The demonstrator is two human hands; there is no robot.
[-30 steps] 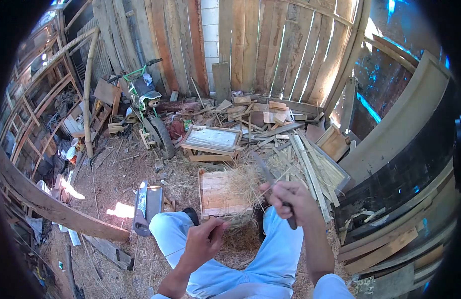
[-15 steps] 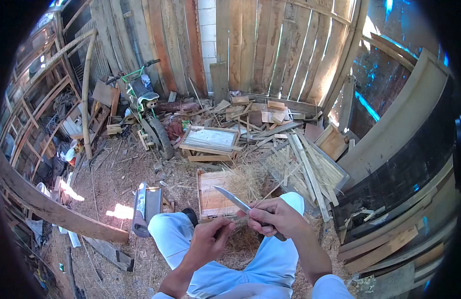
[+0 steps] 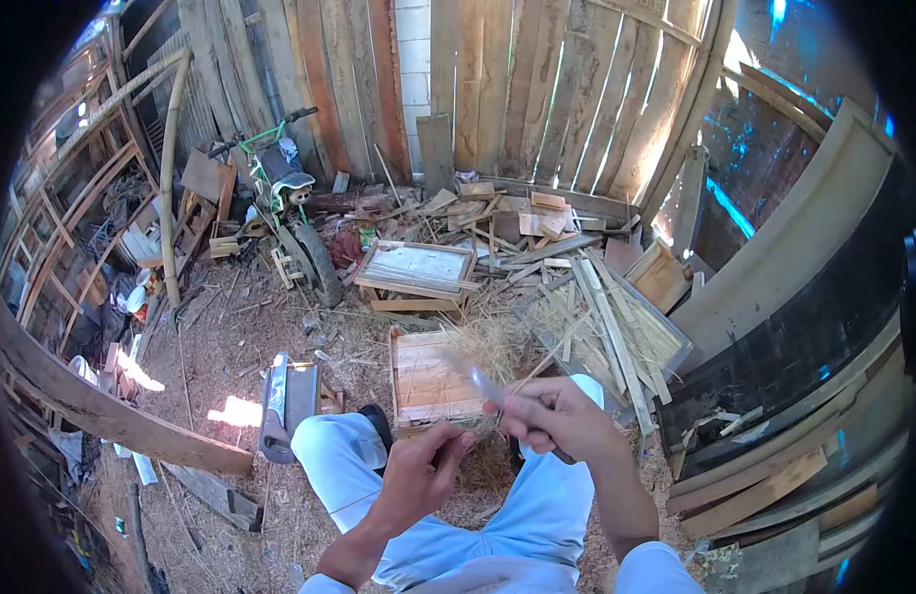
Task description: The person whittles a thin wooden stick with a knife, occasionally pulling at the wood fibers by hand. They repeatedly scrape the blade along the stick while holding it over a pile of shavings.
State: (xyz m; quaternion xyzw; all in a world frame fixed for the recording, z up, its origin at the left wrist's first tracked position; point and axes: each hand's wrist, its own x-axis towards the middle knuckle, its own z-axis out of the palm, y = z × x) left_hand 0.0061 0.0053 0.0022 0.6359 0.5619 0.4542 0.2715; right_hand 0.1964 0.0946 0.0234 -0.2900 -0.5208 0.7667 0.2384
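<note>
My right hand (image 3: 557,416) is wrapped round the handle of a knife (image 3: 482,382). The blade points up and to the left, smeared by motion. Close to it on the left, my left hand (image 3: 426,470) is closed in a pinch with the thumb against the bent fingers; I cannot tell what it holds. A thin pale stick (image 3: 567,342) slants up and right from beside my right hand. Both hands are above my lap, between my knees in light blue trousers (image 3: 349,465). Beyond the knife lies a shallow wooden box (image 3: 423,361) with straw at its right side.
A handsaw (image 3: 277,406) rests on a low dark stand (image 3: 301,391) by my left knee. A framed wooden panel (image 3: 413,267), scrap wood (image 3: 517,223) and long slats (image 3: 616,342) lie ahead. A green-framed bike (image 3: 285,188) stands back left; stacked planks (image 3: 784,485) line the right.
The knife has moved from a sharp, still view to a blur, its blade slightly higher. My right hand has shifted up a little; my left hand keeps its pinch, slightly higher.
</note>
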